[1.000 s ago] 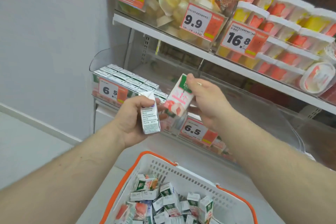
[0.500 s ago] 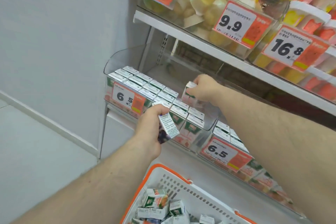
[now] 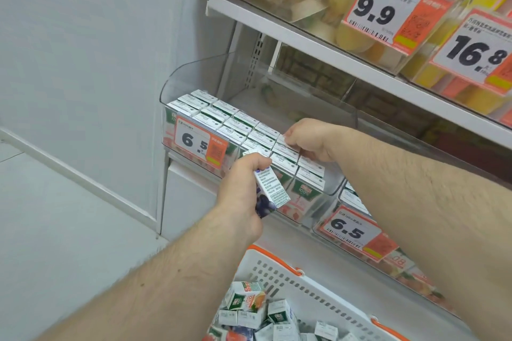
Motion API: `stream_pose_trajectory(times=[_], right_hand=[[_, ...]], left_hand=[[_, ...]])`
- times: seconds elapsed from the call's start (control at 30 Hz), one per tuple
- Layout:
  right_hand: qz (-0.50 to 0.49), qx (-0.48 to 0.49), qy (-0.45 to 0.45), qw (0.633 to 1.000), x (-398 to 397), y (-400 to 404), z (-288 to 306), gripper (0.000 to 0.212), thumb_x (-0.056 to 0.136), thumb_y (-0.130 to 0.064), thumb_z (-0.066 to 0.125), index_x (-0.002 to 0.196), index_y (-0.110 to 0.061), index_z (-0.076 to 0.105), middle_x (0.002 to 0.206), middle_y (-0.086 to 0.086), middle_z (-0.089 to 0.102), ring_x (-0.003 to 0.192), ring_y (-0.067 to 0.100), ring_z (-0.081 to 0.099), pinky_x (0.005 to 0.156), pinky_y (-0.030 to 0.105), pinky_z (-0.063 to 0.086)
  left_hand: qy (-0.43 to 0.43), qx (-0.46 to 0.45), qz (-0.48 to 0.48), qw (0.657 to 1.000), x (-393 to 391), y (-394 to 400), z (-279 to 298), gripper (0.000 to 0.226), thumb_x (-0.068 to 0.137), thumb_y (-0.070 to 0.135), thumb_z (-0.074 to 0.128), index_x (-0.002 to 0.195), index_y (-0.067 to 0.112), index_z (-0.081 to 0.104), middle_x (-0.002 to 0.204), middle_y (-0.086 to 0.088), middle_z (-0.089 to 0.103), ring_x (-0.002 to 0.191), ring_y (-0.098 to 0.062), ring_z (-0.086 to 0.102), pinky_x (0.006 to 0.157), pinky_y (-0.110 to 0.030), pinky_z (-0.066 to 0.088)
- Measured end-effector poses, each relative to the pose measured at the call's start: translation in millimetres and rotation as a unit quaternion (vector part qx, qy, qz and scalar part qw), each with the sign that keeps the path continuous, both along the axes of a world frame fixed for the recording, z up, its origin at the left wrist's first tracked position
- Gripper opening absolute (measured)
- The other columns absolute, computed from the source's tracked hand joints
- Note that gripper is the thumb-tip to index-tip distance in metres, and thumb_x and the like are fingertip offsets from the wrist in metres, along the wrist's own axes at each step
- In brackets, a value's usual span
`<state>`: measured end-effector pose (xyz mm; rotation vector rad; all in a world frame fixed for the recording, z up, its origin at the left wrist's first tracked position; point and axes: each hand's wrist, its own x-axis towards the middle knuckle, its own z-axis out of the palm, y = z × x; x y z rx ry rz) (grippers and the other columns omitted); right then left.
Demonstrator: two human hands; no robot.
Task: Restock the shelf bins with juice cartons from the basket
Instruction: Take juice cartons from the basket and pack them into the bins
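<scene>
The left hand (image 3: pixel 238 188) gripped a juice carton (image 3: pixel 270 188) in curled fingers, just in front of the clear shelf bin (image 3: pixel 194 83). Its long axis was tilted, top end toward 11 o'clock. The carton appeared light, stiff and crushable; holding it across the broad faces looked advisable. The right hand (image 3: pixel 310 138), fingers curled down, pressed on the carton rows (image 3: pixel 235 124); whether it held one could not be determined. The basket (image 3: pixel 318 293) lay at 6 o'clock.
</scene>
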<state>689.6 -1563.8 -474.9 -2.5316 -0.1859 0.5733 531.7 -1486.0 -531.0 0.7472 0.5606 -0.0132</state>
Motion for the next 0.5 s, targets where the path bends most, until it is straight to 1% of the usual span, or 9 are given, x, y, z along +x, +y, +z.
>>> stream_pose_trajectory(times=[0.13,0.23,0.27,0.3,0.37,0.4,0.43,0.47,0.5], right_hand=[[-0.009,-0.008,0.005,1.0,0,1,-2,0.023,0.101,-0.013,0.048,0.112,-0.001,0.065,0.085,0.008,0.068,0.063,0.018,0.064,0.06,0.027,0.052],[0.003,-0.04,-0.009,0.999,-2,0,-1,0.017,0.097,-0.016,0.049,0.099,-0.013,0.066,0.088,0.008,0.063,0.073,0.021,0.057,0.067,0.034,0.045],[0.008,-0.053,-0.017,0.998,-3,0,0,0.015,0.096,-0.017,0.049,0.096,-0.016,0.064,0.09,0.008,0.061,0.075,0.021,0.054,0.067,0.034,0.044],[0.014,-0.068,-0.028,0.997,-5,0,2,0.014,0.097,-0.018,0.049,0.096,-0.015,0.063,0.093,0.009,0.06,0.077,0.021,0.054,0.066,0.033,0.044],[0.039,-0.09,-0.057,0.994,-12,-1,9,0.019,0.096,-0.014,0.051,0.108,-0.008,0.066,0.106,0.014,0.064,0.084,0.023,0.056,0.066,0.031,0.046],[0.048,-0.09,-0.079,0.992,-15,0,13,0.026,0.095,-0.01,0.054,0.118,-0.005,0.065,0.117,0.015,0.065,0.091,0.024,0.057,0.072,0.032,0.048],[0.045,-0.074,-0.107,0.991,-21,-1,20,0.031,0.094,-0.007,0.054,0.123,-0.003,0.064,0.124,0.015,0.064,0.099,0.026,0.059,0.08,0.033,0.049],[0.027,-0.035,-0.136,0.99,-28,-2,25,0.031,0.094,-0.005,0.052,0.122,-0.004,0.065,0.126,0.015,0.064,0.106,0.028,0.06,0.086,0.034,0.049],[-0.002,0.025,-0.161,0.987,-37,-5,30,0.028,0.094,-0.004,0.05,0.116,-0.006,0.068,0.123,0.012,0.065,0.108,0.027,0.061,0.088,0.034,0.049]], left_hand=[[0.011,-0.016,-0.001,1.0,-3,3,4,0.019,0.079,0.03,0.063,0.07,0.014,0.059,0.063,-0.007,0.06,0.062,-0.022,0.048,0.049,-0.023,0.031],[0.013,-0.067,-0.011,0.998,-11,3,8,0.02,0.077,0.028,0.062,0.066,0.012,0.058,0.059,-0.008,0.059,0.066,-0.022,0.049,0.069,-0.027,0.037],[0.01,-0.089,-0.021,0.996,-14,3,10,0.021,0.076,0.028,0.062,0.064,0.012,0.057,0.056,-0.007,0.057,0.06,-0.021,0.05,0.072,-0.029,0.038],[-0.001,-0.112,-0.034,0.993,-18,3,12,0.02,0.076,0.027,0.061,0.064,0.012,0.056,0.054,-0.006,0.056,0.052,-0.021,0.051,0.071,-0.03,0.04],[-0.035,-0.146,-0.059,0.987,-25,4,15,0.015,0.07,0.025,0.061,0.068,0.012,0.056,0.058,-0.006,0.054,0.045,-0.022,0.052,0.068,-0.031,0.044],[-0.051,-0.154,-0.066,0.985,-27,5,17,0.016,0.067,0.026,0.062,0.07,0.011,0.057,0.06,-0.008,0.054,0.047,-0.022,0.053,0.069,-0.033,0.045],[-0.064,-0.16,-0.072,0.982,-30,5,18,0.018,0.064,0.027,0.063,0.072,0.01,0.059,0.063,-0.009,0.054,0.05,-0.023,0.054,0.071,-0.035,0.047],[-0.075,-0.166,-0.075,0.98,-32,5,18,0.021,0.065,0.028,0.063,0.073,0.008,0.061,0.064,-0.011,0.054,0.053,-0.023,0.054,0.073,-0.037,0.048],[-0.086,-0.171,-0.078,0.978,-34,4,19,0.024,0.067,0.029,0.063,0.074,0.005,0.064,0.065,-0.013,0.055,0.056,-0.024,0.055,0.073,-0.039,0.048]])
